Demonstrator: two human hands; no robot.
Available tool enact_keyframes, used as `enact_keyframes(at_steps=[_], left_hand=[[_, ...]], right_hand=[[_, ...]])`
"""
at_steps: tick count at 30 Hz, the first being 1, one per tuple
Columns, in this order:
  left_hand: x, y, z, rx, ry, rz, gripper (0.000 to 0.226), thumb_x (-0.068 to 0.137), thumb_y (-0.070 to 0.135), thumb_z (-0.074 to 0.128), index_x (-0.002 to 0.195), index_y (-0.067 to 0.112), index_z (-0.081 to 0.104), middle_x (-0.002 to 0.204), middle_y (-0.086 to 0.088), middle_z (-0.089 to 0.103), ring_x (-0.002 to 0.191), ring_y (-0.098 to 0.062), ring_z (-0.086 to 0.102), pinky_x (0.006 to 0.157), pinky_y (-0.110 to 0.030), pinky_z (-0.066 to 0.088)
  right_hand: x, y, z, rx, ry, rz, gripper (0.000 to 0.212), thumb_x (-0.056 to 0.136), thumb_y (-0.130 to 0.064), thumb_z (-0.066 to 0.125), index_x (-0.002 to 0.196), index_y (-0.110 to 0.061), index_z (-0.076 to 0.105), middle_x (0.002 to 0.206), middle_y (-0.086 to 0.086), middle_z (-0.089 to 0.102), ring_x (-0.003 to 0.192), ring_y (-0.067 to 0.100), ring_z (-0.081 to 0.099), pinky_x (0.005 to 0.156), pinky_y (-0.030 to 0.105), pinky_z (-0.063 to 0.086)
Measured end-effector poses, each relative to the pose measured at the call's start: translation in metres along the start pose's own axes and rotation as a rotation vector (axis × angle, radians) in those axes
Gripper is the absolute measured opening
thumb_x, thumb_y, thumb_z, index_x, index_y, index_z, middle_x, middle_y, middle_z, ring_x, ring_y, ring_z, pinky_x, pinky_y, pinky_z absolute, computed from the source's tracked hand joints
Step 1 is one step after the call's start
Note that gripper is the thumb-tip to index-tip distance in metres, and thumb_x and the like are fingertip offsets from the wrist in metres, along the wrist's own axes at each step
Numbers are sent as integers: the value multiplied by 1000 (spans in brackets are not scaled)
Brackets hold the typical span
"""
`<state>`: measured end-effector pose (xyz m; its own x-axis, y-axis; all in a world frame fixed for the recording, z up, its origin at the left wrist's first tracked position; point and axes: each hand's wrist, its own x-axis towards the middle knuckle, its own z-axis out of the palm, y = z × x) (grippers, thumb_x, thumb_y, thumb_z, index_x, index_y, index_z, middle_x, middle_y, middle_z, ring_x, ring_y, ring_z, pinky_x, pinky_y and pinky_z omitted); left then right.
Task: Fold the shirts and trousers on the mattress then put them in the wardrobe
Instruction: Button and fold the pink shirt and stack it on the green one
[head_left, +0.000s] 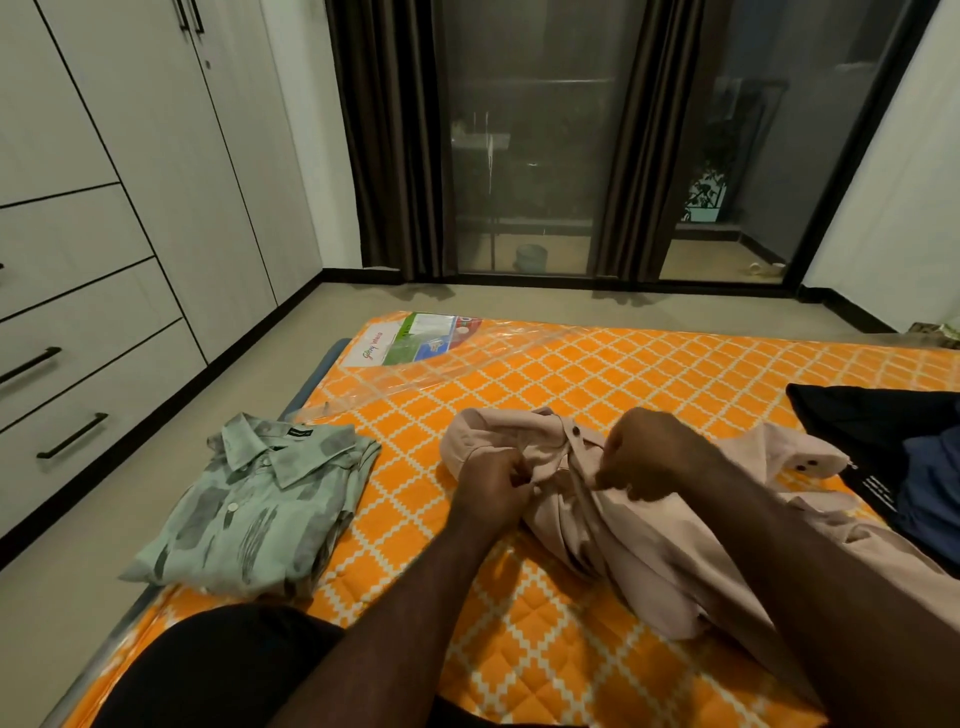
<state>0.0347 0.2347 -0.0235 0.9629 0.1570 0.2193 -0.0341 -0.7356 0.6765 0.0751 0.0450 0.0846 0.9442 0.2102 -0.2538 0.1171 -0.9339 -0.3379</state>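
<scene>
— Where do we have room?
— Bare mattress (571, 374) beyond the pink shirt (649, 540); the folded green shirt (260, 499) lies at its left edge, near the wardrobe (130, 208).
— And our hands?
— Our left hand (491, 488) and right hand (654, 452), fingers curled, both pinch the pink shirt's front.

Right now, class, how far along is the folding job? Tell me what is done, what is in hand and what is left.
Done: the green shirt lies folded on the mattress. In hand: the left hand and right hand grip the crumpled pink shirt. Left: the dark clothes on the right, then carrying everything to the wardrobe, whose doors are shut.
</scene>
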Motion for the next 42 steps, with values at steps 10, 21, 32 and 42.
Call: enact_keyframes(at_steps=[10, 21, 32, 42], left_hand=[[-1, 14, -15, -3, -1, 33, 42, 74, 12, 76, 64, 29, 39, 60, 8, 45, 56, -3, 40, 53, -30, 26], [3, 69, -66, -724, 255, 118, 15, 81, 11, 83, 85, 8, 70, 74, -11, 70, 71, -26, 69, 62, -41, 57], [-2, 48, -36, -308, 59, -26, 13, 92, 14, 69, 100, 20, 78, 87, 15, 69, 74, 18, 58, 60, -4, 41], [-3, 44, -36, -411, 58, -154, 16, 86, 9, 71, 92, 21, 79, 91, 11, 74, 81, -1, 67, 63, -17, 49]], right_hand=[[10, 11, 38, 66, -22, -12, 18, 78, -11, 74, 87, 4, 78, 79, 22, 75, 75, 36, 75, 64, 43, 61], [3, 1, 5, 1027, 499, -236, 11, 93, -3, 70, 96, -14, 67, 64, 1, 65, 46, 12, 51, 44, 25, 40], [3, 3, 24, 933, 307, -174, 16, 88, -10, 74, 73, -12, 78, 73, 12, 74, 65, 27, 68, 64, 48, 61], [0, 0, 33, 793, 395, -153, 23, 75, -2, 81, 85, -21, 72, 68, 3, 74, 68, 23, 74, 62, 44, 63]])
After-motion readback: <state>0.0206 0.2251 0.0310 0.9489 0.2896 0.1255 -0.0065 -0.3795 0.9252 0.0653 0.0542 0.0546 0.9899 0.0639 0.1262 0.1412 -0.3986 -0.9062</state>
